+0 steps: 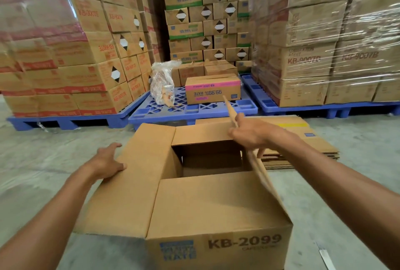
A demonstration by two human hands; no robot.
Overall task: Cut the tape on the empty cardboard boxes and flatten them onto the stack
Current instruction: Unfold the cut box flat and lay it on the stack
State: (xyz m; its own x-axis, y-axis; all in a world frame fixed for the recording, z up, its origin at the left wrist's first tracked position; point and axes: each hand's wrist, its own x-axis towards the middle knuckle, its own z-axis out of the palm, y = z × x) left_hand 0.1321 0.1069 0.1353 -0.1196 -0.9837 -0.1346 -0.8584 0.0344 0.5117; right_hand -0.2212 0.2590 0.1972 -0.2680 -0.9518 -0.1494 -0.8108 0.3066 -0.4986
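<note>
Cardboard box (pixel 216 204) gapes open over grey concrete floor (pixel 43 150) near blue pallets (pixel 194 109).

Bare forearms run to a bare left hand (pixel 107 162) and right hand (pixel 251 134).

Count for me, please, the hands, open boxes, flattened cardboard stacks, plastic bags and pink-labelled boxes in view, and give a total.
hands: 2 (left hand, right hand)
open box: 1
flattened cardboard stack: 1
plastic bag: 1
pink-labelled box: 1
total: 6
</note>
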